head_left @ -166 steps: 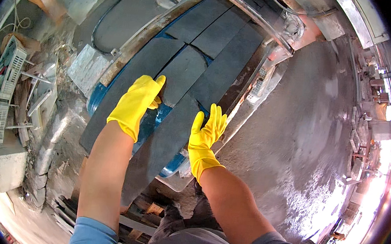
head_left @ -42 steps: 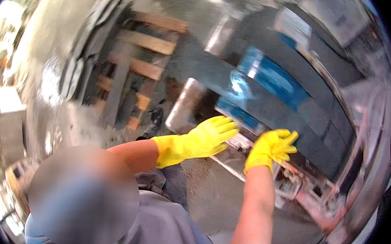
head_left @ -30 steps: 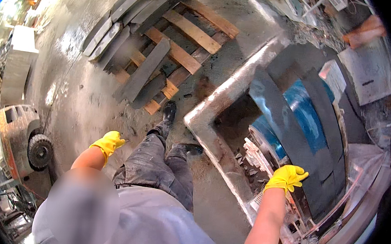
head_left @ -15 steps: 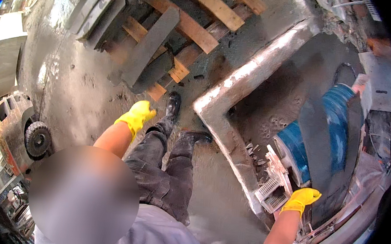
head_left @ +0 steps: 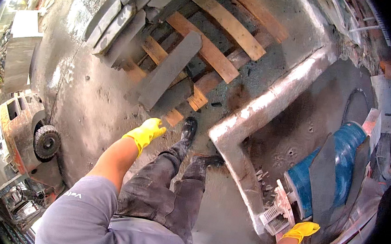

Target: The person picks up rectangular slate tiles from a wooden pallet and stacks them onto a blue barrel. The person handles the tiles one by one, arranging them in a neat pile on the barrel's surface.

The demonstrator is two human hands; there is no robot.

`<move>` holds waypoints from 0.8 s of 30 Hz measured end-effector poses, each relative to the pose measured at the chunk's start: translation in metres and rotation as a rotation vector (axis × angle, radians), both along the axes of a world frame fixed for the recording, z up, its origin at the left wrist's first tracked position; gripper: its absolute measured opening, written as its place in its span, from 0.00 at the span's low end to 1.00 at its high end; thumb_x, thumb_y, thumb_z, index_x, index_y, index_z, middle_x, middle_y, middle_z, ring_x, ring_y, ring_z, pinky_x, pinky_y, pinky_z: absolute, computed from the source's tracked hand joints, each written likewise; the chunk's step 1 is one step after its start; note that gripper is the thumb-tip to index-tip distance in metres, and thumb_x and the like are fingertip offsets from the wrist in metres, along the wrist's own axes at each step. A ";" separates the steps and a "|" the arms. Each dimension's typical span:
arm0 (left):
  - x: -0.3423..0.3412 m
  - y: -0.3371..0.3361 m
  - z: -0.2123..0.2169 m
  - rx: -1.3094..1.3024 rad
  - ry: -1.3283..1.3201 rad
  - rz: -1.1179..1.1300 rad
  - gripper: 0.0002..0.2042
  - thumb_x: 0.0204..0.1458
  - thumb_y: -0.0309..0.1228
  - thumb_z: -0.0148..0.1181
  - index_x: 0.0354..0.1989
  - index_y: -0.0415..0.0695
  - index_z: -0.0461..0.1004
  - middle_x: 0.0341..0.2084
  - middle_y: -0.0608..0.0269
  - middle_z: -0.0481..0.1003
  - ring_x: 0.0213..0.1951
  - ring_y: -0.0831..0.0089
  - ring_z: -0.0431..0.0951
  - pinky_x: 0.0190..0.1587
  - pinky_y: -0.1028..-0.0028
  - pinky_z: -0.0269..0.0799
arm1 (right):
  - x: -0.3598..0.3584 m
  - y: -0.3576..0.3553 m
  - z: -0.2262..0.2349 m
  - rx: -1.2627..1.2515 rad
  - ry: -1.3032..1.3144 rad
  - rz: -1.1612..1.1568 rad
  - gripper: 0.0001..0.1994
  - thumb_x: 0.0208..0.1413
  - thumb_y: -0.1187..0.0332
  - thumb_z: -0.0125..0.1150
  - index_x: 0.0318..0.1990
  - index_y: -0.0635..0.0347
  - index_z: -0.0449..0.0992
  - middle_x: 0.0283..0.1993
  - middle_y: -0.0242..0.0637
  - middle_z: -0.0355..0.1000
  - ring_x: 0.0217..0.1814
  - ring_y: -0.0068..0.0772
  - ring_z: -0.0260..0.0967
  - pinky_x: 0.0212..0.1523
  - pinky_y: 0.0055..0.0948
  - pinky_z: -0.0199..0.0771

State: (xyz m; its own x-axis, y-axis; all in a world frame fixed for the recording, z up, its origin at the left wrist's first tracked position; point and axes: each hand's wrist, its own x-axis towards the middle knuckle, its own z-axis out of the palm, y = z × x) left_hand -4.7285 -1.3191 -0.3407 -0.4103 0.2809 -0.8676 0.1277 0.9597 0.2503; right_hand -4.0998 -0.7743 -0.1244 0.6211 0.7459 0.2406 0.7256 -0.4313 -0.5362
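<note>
Yellow gloves cover both of my hands. My left hand (head_left: 150,130) hangs over the floor beside my boot, fingers partly spread and nothing visible in them. Just beyond it, a long dark grey slab (head_left: 172,71) with a rounded end leans across a wooden pallet (head_left: 203,48). At the lower right, my right hand (head_left: 302,230) is beside the near end of a blue cylindrical drum (head_left: 346,149), its fingers stretched to the right and holding nothing I can see. Dark grey flat pieces (head_left: 323,179) lie against the drum. Whether that hand touches them I cannot tell.
A low L-shaped concrete curb (head_left: 257,109) separates my feet from the drum. A dusty motor housing with a vented cover (head_left: 274,219) stands by my right hand. More slabs (head_left: 113,29) are stacked at the far left of the pallet. A wheeled vehicle (head_left: 22,130) stands at left.
The view has shifted, so the pallet, curb and drum sit lower and further right. Both hands keep nearly the same places beside the boot and the drum.
</note>
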 end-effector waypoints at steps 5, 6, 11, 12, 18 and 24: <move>0.020 -0.023 0.018 -0.098 -0.015 -0.080 0.28 0.58 0.45 0.68 0.56 0.32 0.80 0.51 0.38 0.83 0.56 0.47 0.83 0.59 0.60 0.78 | 0.011 -0.003 -0.001 0.103 -0.036 -0.047 0.29 0.77 0.53 0.41 0.73 0.66 0.68 0.75 0.51 0.69 0.75 0.51 0.67 0.74 0.43 0.68; 0.028 -0.031 0.022 -0.101 -0.033 -0.049 0.27 0.58 0.46 0.68 0.54 0.32 0.81 0.50 0.38 0.83 0.55 0.47 0.83 0.57 0.60 0.78 | 0.002 -0.003 -0.001 0.103 -0.025 -0.060 0.29 0.77 0.53 0.42 0.73 0.65 0.68 0.74 0.51 0.69 0.76 0.51 0.67 0.74 0.43 0.67; 0.069 -0.047 0.026 -0.020 -0.046 0.005 0.32 0.57 0.48 0.69 0.62 0.32 0.77 0.58 0.38 0.80 0.62 0.47 0.80 0.65 0.59 0.74 | 0.026 -0.009 -0.004 0.091 0.017 -0.026 0.27 0.76 0.53 0.42 0.72 0.58 0.72 0.73 0.49 0.71 0.73 0.55 0.69 0.72 0.47 0.68; 0.075 -0.044 0.036 -0.030 -0.045 0.022 0.33 0.57 0.48 0.69 0.62 0.32 0.77 0.58 0.38 0.80 0.62 0.47 0.80 0.66 0.59 0.74 | 0.016 -0.006 -0.007 0.084 -0.023 -0.094 0.25 0.75 0.53 0.44 0.71 0.53 0.74 0.71 0.44 0.74 0.69 0.51 0.73 0.69 0.44 0.70; 0.109 -0.039 0.071 0.018 -0.061 0.133 0.35 0.58 0.47 0.70 0.66 0.31 0.74 0.61 0.40 0.78 0.64 0.48 0.78 0.67 0.61 0.72 | -0.005 -0.002 -0.007 0.140 -0.127 -0.138 0.25 0.74 0.52 0.47 0.68 0.54 0.78 0.66 0.51 0.77 0.64 0.59 0.76 0.65 0.50 0.74; 0.148 -0.080 0.103 0.064 -0.026 0.179 0.34 0.58 0.47 0.69 0.66 0.31 0.74 0.61 0.38 0.78 0.64 0.48 0.78 0.67 0.60 0.73 | 0.001 -0.006 -0.017 0.037 -0.316 -0.120 0.27 0.76 0.48 0.39 0.71 0.48 0.73 0.65 0.52 0.77 0.67 0.61 0.73 0.63 0.60 0.71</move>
State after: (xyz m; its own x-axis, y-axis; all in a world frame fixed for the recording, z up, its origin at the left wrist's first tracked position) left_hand -4.5809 -1.3990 -0.2378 -0.4361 0.2601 -0.8615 -0.0512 0.9486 0.3123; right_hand -4.0986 -0.7802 -0.1413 0.5942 0.6592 0.4609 0.8038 -0.5079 -0.3098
